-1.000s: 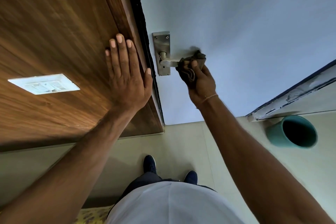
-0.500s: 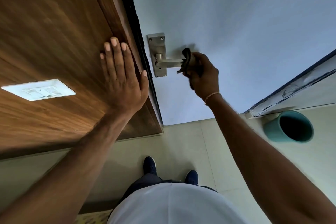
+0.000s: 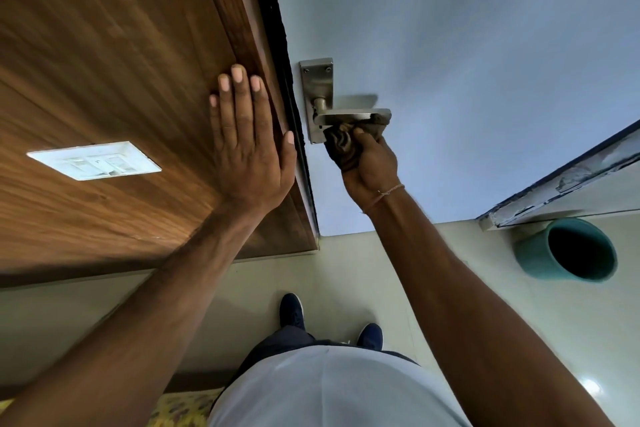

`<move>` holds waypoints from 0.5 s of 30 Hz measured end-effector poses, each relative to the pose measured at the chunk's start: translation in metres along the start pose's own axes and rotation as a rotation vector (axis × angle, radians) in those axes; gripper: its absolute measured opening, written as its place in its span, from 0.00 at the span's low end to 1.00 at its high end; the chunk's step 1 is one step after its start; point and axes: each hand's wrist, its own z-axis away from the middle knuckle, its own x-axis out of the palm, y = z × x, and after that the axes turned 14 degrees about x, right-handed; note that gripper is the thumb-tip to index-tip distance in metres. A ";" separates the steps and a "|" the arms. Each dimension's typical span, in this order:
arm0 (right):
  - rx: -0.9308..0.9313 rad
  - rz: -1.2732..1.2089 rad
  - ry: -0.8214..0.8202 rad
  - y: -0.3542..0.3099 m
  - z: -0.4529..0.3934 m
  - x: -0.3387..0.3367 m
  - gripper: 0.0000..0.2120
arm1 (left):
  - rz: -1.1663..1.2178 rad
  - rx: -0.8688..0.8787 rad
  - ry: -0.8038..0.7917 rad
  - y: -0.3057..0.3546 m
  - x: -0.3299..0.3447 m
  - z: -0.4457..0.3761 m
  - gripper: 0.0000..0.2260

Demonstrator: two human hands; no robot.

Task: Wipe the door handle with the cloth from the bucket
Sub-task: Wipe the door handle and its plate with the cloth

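Fingers (image 3: pixel 363 139) of the right hand (image 3: pixel 372 165) are curled tight around a dark cloth (image 3: pixel 341 146), pressing it up against the underside of the metal door handle (image 3: pixel 353 114). The cloth bunches just below the lever, between the backplate (image 3: pixel 317 87) and the lever's free end, and a fold of it peeks past that end. Most of the fingers are buried in the cloth, so how they wrap it is hard to make out. On the other side, the left hand (image 3: pixel 249 146) lies flat and spread on the wooden panel (image 3: pixel 104 62), holding nothing. A teal bucket (image 3: pixel 540 260) stands on the floor (image 3: pixel 381 281) well to the right; its inside is too dark to read.
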 end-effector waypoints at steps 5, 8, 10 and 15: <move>0.164 0.032 -0.030 0.011 0.011 0.014 0.18 | 0.008 -0.012 -0.005 0.003 -0.001 -0.001 0.34; 0.147 -0.157 -0.037 -0.012 0.007 -0.005 0.14 | 0.015 -0.007 -0.004 0.001 0.001 -0.001 0.34; 0.116 -0.253 -0.007 -0.027 -0.001 -0.013 0.13 | 0.014 -0.006 -0.002 0.001 0.001 0.000 0.33; 0.150 -0.091 0.000 0.003 0.011 0.026 0.17 | 0.021 -0.017 0.003 0.003 0.001 -0.001 0.34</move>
